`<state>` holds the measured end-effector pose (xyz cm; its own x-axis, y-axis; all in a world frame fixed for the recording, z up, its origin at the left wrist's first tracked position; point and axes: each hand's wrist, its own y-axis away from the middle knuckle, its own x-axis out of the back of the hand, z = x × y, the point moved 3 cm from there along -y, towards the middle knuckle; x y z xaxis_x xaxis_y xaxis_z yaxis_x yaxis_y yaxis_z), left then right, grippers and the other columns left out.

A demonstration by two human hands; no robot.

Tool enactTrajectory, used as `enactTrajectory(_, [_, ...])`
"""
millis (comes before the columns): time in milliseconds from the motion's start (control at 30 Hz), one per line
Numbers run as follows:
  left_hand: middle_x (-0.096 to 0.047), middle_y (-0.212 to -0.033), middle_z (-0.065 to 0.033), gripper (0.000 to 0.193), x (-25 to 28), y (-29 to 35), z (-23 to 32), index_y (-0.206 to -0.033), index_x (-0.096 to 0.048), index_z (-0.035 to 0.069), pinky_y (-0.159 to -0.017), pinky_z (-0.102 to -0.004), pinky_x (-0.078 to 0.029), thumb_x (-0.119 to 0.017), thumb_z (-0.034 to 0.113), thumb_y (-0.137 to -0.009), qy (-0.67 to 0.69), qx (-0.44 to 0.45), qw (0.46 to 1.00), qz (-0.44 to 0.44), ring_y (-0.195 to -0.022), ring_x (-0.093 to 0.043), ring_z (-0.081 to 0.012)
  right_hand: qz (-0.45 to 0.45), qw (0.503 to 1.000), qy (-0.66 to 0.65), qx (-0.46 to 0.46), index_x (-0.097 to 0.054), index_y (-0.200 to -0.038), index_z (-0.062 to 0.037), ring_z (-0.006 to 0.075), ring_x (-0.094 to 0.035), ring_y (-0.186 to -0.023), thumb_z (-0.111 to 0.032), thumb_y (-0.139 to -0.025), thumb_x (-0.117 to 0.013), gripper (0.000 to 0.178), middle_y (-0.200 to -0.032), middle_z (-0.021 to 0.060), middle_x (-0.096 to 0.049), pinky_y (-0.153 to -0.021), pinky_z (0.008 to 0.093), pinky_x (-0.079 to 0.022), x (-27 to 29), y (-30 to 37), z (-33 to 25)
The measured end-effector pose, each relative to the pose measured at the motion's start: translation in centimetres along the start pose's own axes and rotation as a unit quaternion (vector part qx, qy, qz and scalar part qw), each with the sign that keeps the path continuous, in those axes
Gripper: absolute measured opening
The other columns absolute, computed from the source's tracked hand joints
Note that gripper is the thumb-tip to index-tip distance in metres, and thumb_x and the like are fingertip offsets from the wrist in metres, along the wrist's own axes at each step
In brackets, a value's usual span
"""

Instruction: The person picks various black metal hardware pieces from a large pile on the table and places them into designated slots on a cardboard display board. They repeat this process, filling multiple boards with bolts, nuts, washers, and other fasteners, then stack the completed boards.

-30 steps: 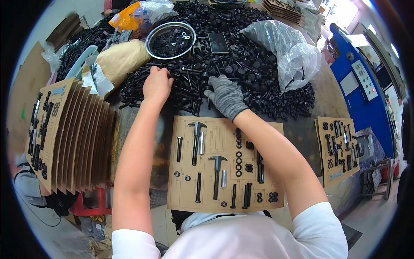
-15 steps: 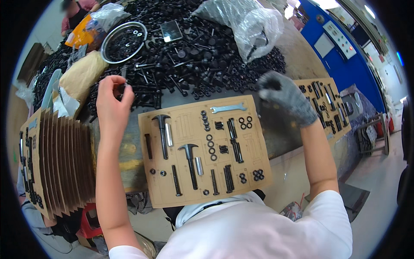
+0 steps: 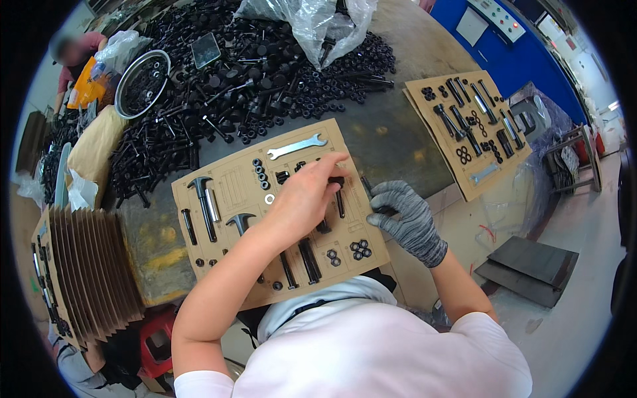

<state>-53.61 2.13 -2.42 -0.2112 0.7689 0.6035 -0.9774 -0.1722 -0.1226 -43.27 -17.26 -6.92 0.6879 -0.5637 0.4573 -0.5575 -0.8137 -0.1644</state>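
Currently: 1 cardboard sheet [image 3: 232, 189], on the tabletop [image 3: 379, 142] w/ near edge overhanging at the waist, prob. for easy reach. Printed outlines appear to give each part its spot: spanner [image 3: 296, 146] along top; T-shaped bolts [image 3: 204, 209], silver tube [image 3: 212, 204] at L; nuts [image 3: 358, 250] clustered lower R, grouped by kind, presumably for checking at a glance. L hand (bare) [image 3: 302, 199]: over middle-R of sheet, forefinger stretched, thumb apart from it; can't tell whether anything is gripped. R hand (gloved) [image 3: 406, 222]: at sheet's R edge, thumb below fingers, small dark rod [image 3: 365, 182] by the fingertips; hold unclear, poss. steadying it. Obstruction: L forearm crosses sheet, hiding parts beneath. Surroundings: heap of black bolts [image 3: 219, 99] beyond; metal bowl [image 3: 118, 93], paper sack [image 3: 96, 149] and upright cardboard stack [image 3: 93, 278] at L, limiting room that side; phone [image 3: 206, 51] and clear plastic bag [image 3: 328, 33] atop heap, covering some pcs; 2nd filled sheet [image 3: 464, 184] at R, apart.
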Motion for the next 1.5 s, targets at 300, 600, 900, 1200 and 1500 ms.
enactTrajectory(300, [-0.066, -0.103, -0.0133, 0.036, -1.9, 0.5, -1.3, -0.119, -0.056, 0.003, -0.083, -0.0356, -0.055, -0.061, -0.007, -0.085, -0.104, -0.049, 0.99, 0.086, -0.097, -0.067, -0.0271, -0.068, 0.988, 0.083, 0.108, -0.071, -0.101, -0.0083, 0.0257, -0.065, -0.092, -0.013, -0.076, -0.078, 0.026, -0.1, 0.0087, -0.067, -0.084, 0.0347, -0.054, -1.3, 0.4, -0.9])
enactTrajectory(600, [-0.066, -0.104, -0.013, 0.035, -2.1, 0.7, -1.6, -0.117, -0.057, 0.002, -0.082, -0.0344, -0.055, -0.065, -0.006, -0.083, -0.043, -0.005, 0.994, 0.104, -0.096, -0.067, -0.0275, -0.115, 0.973, 0.121, 0.157, -0.071, -0.104, -0.0093, 0.0264, -0.066, -0.091, -0.013, -0.08, -0.073, 0.024, -0.1, 0.0091, -0.07, -0.083, 0.0362, -0.054, -1.3, -0.1, -1.0])
enactTrajectory(900, [-0.062, -0.094, -0.007, 0.015, 1.4, 0.3, -3.0, -0.093, -0.069, 0.007, -0.083, -0.0379, -0.045, -0.073, 0.007, -0.079, -0.209, 0.023, 0.955, 0.208, -0.095, -0.055, -0.0277, 0.017, 0.994, 0.082, 0.065, -0.07, -0.1, -0.0071, 0.0276, -0.064, -0.087, -0.012, -0.082, -0.071, 0.019, -0.09, 0.0096, -0.065, -0.078, 0.0361, -0.054, -0.8, -6.6, -1.2])
enactTrajectory(1200, [-0.058, -0.089, -0.004, 0.008, 0.0, -1.7, -3.7, -0.081, -0.073, 0.011, -0.085, -0.039, -0.039, -0.076, 0.014, -0.074, -0.259, 0.042, 0.947, 0.182, -0.097, -0.051, -0.0258, -0.013, 0.97, 0.231, 0.078, -0.071, -0.089, -0.0089, 0.0286, -0.061, -0.081, -0.023, -0.079, -0.07, 0.017, -0.084, 0.0101, -0.06, -0.074, 0.0392, -0.052, -3.4, -10.7, 0.7])
enactTrajectory(1500, [-0.06, -0.091, -0.0053, 0.01, 1.0, -2.0, -4.5, -0.086, -0.073, 0.011, -0.084, -0.0388, -0.041, -0.073, 0.016, -0.078, -0.232, 0.047, 0.946, 0.22, -0.095, -0.054, -0.0257, 0.003, 0.992, 0.101, 0.07, -0.071, -0.095, -0.0074, 0.027, -0.064, -0.086, -0.016, -0.08, -0.071, 0.017, -0.094, 0.0106, -0.065, -0.077, 0.0355, -0.053, -1.9, -11.1, 0.8])
